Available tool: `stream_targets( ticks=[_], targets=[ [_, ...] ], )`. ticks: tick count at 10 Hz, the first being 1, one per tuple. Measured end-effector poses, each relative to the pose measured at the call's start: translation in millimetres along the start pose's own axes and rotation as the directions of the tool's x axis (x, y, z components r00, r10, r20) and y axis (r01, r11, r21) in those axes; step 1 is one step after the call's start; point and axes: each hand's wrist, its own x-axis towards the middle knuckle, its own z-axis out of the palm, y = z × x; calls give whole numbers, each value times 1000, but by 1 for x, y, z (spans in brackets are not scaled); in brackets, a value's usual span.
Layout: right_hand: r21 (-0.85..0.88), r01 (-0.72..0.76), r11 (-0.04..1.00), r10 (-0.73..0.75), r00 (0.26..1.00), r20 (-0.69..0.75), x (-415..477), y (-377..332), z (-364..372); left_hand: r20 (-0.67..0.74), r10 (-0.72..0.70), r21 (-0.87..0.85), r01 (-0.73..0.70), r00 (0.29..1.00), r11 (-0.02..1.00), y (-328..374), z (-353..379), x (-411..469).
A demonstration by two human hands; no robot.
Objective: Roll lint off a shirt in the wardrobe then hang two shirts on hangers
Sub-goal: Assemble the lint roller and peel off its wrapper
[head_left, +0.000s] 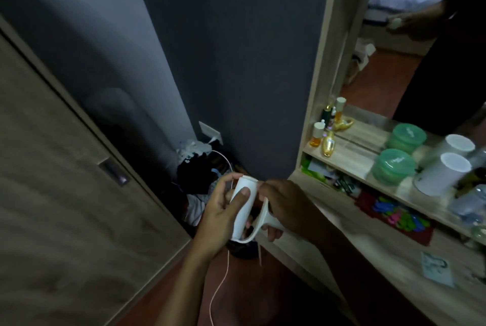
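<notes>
Both hands hold a white lint roller in front of the body: the left hand has its fingers curled around the roll, the right hand has its fingers closed on the handle. Behind lies a clothes heap on the floor, with the wooden wardrobe door to the left and the tabletop to the right.

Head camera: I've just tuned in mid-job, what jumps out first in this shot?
At centre, both hands grip a white lint roller: the left hand wraps the roll, the right hand holds the handle. To the right, a wooden dresser shelf carries two-tone green tubs and white cups below a mirror. A closed wooden wardrobe door fills the left side.
</notes>
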Motion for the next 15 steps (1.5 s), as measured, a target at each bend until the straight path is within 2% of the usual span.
stream_targets(
  ticks=[1, 2, 3, 4, 5, 6, 8, 10, 13, 15],
  targets=[
    [59, -13, 998, 17, 998, -66, 13, -24, -1, -35, 4, -63, -6, 999, 998, 3, -18, -11],
    [322, -361, 875, 354, 932, 82, 25, -45, 8, -79, -7, -56, 2, 997, 998, 3, -34, -16],
    [369, -609, 702, 545, 793, 272, 23, -46, 21, -102, -4, -61, -2, 995, 998, 4, -43, -20],
    [421, -664, 618, 609, 743, 277, 25, -49, 15, -109, 1, -95, -11, 994, 995, 6, -42, -19],
    [367, -626, 689, 592, 777, 214, 25, -43, 14, -113, 10, -109, -23, 994, 994, 6, -37, -13],
    [343, -612, 713, 603, 784, 145, 23, -31, 14, -97, 25, -107, -35, 995, 994, 7, -29, -3],
    [282, -653, 703, 666, 743, 61, 2, -6, 10, -155, -62, -193, 31, 986, 981, 0, 0, 16],
    [214, -711, 669, 717, 694, 66, -31, 40, -10, -124, -136, -215, 107, 983, 971, -26, 51, 43],
    [187, -823, 536, 794, 567, 221, -90, 124, -46, -60, -271, -222, 252, 961, 942, -72, 132, 83],
    [120, -878, 464, 839, 479, 259, -151, 183, -39, -59, -350, -230, 329, 935, 916, -104, 173, 101]
  ],
)
